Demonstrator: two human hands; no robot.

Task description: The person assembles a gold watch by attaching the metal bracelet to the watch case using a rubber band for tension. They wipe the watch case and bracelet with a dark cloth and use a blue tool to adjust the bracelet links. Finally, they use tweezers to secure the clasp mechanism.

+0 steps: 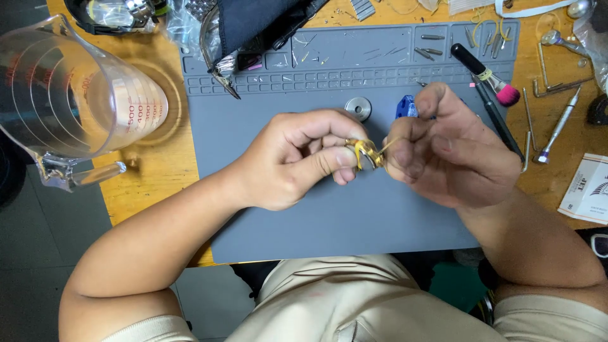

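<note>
While fingers hide much of it, left hand [297, 158] and right hand [443, 152] pinch a small gold piece [366, 153].

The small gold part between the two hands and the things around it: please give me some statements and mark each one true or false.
1. Both hands pinch the small gold part above the grey mat. True.
2. The left hand is empty and lies flat on the mat. False: its thumb and fingers grip the gold part.
3. A clear measuring jug lies on its side at the left of the mat. True.
4. The brush with the pink tip is in the right hand. False: it lies on the mat beyond that hand.
5. A round metal disc lies on the mat beyond the hands. True.
</note>
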